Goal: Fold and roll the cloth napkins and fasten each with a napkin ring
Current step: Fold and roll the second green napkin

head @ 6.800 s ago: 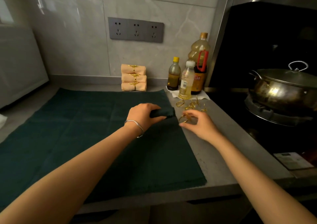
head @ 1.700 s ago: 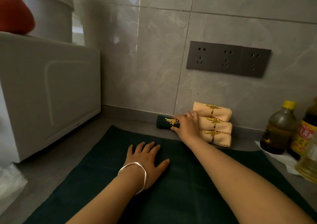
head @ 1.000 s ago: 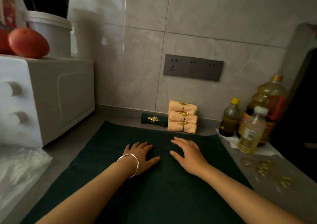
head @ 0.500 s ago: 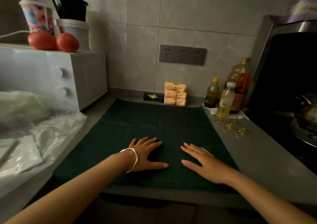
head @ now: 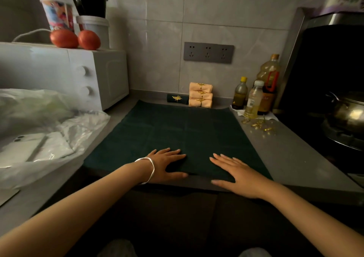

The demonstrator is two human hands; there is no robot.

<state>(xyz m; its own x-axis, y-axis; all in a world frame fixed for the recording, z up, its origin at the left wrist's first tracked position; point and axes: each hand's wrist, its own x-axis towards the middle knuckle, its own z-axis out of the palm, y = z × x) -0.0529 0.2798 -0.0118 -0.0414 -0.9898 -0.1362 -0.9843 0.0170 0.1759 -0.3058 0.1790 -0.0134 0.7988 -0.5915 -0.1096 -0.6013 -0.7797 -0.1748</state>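
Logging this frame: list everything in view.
spread napkin: one, dark green, flat on the counter
rolled napkin: one, dark green, gold-ringed, by the back wall
stacked napkin rolls: three, peach, gold-ringed, right of it
loose napkin rings: several, gold, right of the spread napkin
bottles: three, yellowish, back right
oven: one, white, left
tomatoes: two, red, on the oven
containers: three, mixed colours, on the oven
plastic wrapping: count unclear, whitish, left
socket panel: one, grey, wall
pot: one, metal, far right
bracelet: one, silver, left wrist
left hand: flat on the spread napkin
right hand: flat on the spread napkin
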